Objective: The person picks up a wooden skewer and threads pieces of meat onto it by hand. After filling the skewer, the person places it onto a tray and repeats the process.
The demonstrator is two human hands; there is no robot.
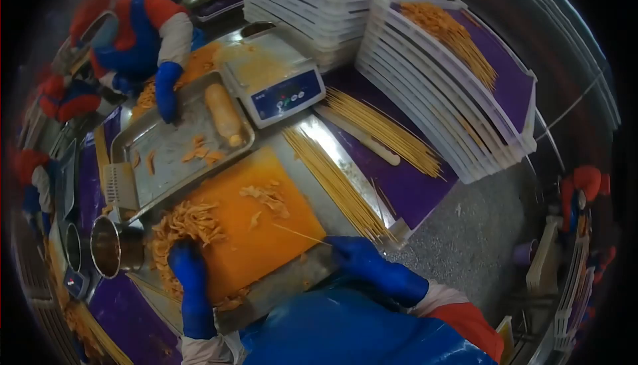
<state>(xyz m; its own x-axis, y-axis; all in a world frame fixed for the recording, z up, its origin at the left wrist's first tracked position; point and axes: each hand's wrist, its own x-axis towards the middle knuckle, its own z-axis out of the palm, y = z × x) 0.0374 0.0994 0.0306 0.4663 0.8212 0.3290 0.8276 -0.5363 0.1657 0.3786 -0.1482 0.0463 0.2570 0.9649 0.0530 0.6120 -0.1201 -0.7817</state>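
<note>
Blue gloves cover both of my hands. My right hand (355,257) pinches the end of a thin wooden skewer (300,234), whose bare tip points left over the orange cutting board (259,252). My left hand (189,272) rests at the near left side of a pile of raw meat strips (193,222); its fingertips are hidden against the meat, so their grip does not show. A smaller clump of strips (267,199) lies toward the board's far side. Right of the board, a row of bare skewers (339,185) lies along the metal table.
Beyond the board are a metal tray (149,165) with a bottle (222,112) and a digital scale (286,99). A knife (372,145) lies beside more skewers. White stacked trays (438,92) stand at right, a metal pot (119,245) at left. A co-worker's gloved hand (169,89) reaches over the tray.
</note>
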